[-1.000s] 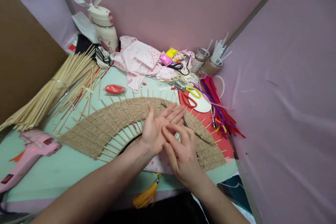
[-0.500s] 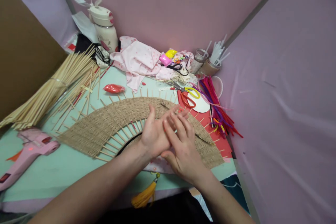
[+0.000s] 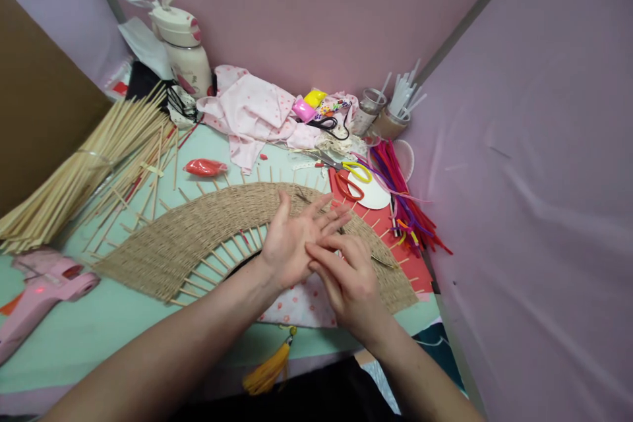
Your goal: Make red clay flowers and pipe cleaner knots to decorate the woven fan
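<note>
Palm up with fingers spread, my left hand is over the middle of a woven fan that lies across the table. My right hand has thumb and forefinger pinched together at the left palm. Whatever the pinch holds, if anything, is too small to make out. The fan is a tan woven band on thin wooden sticks, with pink-dotted cloth at its inner curve, partly hidden by my hands. A yellow tassel hangs from the cloth at the table's front edge.
A pink glue gun and a bundle of wooden sticks lie on the left. Behind the fan are a red packet, scissors, pink cloth and a white bottle. Pipe cleaners lie on the right.
My right fingers, laid across the left palm before, have drawn into a pinch at the palm. The left fingers show more openly. The whole view has shifted slightly.
</note>
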Available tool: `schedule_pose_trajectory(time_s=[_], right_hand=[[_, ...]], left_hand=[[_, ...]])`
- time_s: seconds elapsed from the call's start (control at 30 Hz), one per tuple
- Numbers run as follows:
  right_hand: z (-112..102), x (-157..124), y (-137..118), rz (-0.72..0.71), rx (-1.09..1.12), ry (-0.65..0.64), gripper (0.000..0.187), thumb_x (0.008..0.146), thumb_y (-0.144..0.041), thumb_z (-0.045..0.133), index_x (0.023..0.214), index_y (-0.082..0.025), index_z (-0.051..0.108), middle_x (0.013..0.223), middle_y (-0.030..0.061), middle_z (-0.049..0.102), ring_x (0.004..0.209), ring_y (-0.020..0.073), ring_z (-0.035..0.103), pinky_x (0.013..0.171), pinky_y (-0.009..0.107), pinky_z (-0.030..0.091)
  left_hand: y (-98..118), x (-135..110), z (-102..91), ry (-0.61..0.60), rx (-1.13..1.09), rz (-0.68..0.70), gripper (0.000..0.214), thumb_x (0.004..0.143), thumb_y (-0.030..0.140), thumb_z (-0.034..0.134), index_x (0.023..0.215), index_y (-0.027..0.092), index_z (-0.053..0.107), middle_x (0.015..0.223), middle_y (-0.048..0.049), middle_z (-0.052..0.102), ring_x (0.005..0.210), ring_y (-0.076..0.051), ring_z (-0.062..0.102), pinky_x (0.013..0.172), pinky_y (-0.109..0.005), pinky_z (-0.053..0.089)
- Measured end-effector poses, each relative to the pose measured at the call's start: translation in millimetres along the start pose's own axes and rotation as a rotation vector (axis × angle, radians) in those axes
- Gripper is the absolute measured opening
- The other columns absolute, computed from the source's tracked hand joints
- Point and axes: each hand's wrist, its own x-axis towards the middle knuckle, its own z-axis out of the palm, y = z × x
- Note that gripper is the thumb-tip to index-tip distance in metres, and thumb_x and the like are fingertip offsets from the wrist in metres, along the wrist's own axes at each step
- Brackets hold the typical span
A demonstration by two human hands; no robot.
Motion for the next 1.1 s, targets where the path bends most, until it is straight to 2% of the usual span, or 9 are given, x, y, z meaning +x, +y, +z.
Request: schedule_pose_trajectory(time_s=[0.2, 0.3, 0.4, 0.5, 0.57, 0.63, 0.77, 1.0, 1.1], right_hand=[[-3.9, 10.0, 13.4, 0.181, 0.289, -0.031, 0.009, 0.091, -0.021, 0.058, 0.090, -0.021, 0.067, 0.090, 0.0044, 0.066, 0.092, 0.0188, 0.062, 0.084, 0.036, 0.049], [-10.0, 17.4, 26.4, 0.273, 0.374, 0.056, 0.009, 0.090, -0.021, 0.058, 0.086, -0.021, 0.066, 0.088, 0.0035, 0.068, 0.089, 0.0179, 0.063, 0.085, 0.035, 0.049], [-16.1, 26.9, 50.2, 0.485, 0.384, 0.187, 0.009, 0.088, -0.027, 0.059, 0.090, -0.020, 0.065, 0.085, 0.0032, 0.069, 0.080, 0.0168, 0.064, 0.077, 0.032, 0.051], [-14.9, 37.2, 77.5, 0.576, 0.301, 0.099, 0.012, 0.082, -0.029, 0.062, 0.086, -0.018, 0.066, 0.082, 0.0044, 0.070, 0.076, 0.0176, 0.064, 0.075, 0.033, 0.051], [-9.3, 42.3, 91.6, 0.561, 0.215, 0.019, 0.013, 0.079, -0.027, 0.062, 0.087, -0.017, 0.066, 0.084, 0.0049, 0.071, 0.076, 0.0177, 0.064, 0.074, 0.033, 0.051], [-2.0, 44.8, 100.6, 0.538, 0.134, -0.030, 0.017, 0.077, -0.025, 0.060, 0.091, -0.017, 0.065, 0.085, 0.0050, 0.071, 0.076, 0.0178, 0.064, 0.072, 0.033, 0.050], [8.9, 43.5, 109.0, 0.507, 0.059, -0.060, 0.020, 0.079, -0.023, 0.056, 0.097, -0.017, 0.062, 0.085, 0.0049, 0.071, 0.075, 0.0176, 0.065, 0.072, 0.032, 0.051], [10.3, 40.0, 114.9, 0.503, 0.042, -0.076, 0.021, 0.080, -0.017, 0.053, 0.099, -0.017, 0.062, 0.087, 0.0060, 0.072, 0.078, 0.0180, 0.066, 0.073, 0.032, 0.051], [10.7, 40.2, 115.7, 0.493, 0.042, -0.082, 0.022, 0.080, -0.018, 0.055, 0.101, -0.018, 0.062, 0.087, 0.0057, 0.072, 0.078, 0.0181, 0.066, 0.073, 0.033, 0.051]], left_hand=[[0.4, 11.0, 10.4, 0.009, 0.142, -0.032, 0.073, 0.086, 0.074, 0.025, 0.118, 0.014, 0.053, 0.115, -0.0188, 0.063, 0.120, -0.029, 0.056, 0.104, -0.040, 0.039], [5.5, 20.6, 12.7, 0.018, 0.326, 0.016, 0.068, 0.089, 0.071, 0.025, 0.115, 0.014, 0.053, 0.112, -0.0184, 0.064, 0.112, -0.028, 0.059, 0.099, -0.041, 0.043], [18.1, 36.2, 8.4, 0.130, 0.895, 0.284, 0.041, 0.089, 0.049, 0.047, 0.111, 0.016, 0.057, 0.108, -0.0139, 0.064, 0.103, -0.026, 0.061, 0.096, -0.043, 0.044], [31.9, 53.3, 2.1, 0.165, 1.746, 0.531, 0.020, 0.081, 0.025, 0.060, 0.099, 0.018, 0.067, 0.107, -0.0115, 0.064, 0.108, -0.029, 0.055, 0.098, -0.048, 0.039], [36.2, 63.2, 0.0, 0.123, 2.141, 0.547, 0.018, 0.081, 0.020, 0.059, 0.094, 0.017, 0.071, 0.108, -0.0136, 0.064, 0.112, -0.034, 0.051, 0.096, -0.052, 0.037], [35.2, 71.6, -0.1, 0.082, 2.348, 0.504, 0.020, 0.082, 0.020, 0.057, 0.094, 0.016, 0.073, 0.108, -0.0161, 0.064, 0.111, -0.037, 0.051, 0.092, -0.053, 0.038], [26.7, 84.7, 1.5, 0.053, 2.464, 0.436, 0.020, 0.084, 0.021, 0.054, 0.091, 0.015, 0.073, 0.103, -0.0165, 0.065, 0.106, -0.035, 0.053, 0.089, -0.049, 0.038], [24.1, 97.7, 1.7, 0.069, 2.464, 0.383, 0.015, 0.082, 0.028, 0.063, 0.084, 0.015, 0.070, 0.102, -0.0161, 0.067, 0.105, -0.034, 0.054, 0.090, -0.048, 0.038], [24.0, 99.3, 1.0, 0.039, 2.449, 0.371, 0.016, 0.084, 0.024, 0.058, 0.086, 0.014, 0.069, 0.103, -0.0178, 0.066, 0.105, -0.035, 0.055, 0.089, -0.049, 0.039]])
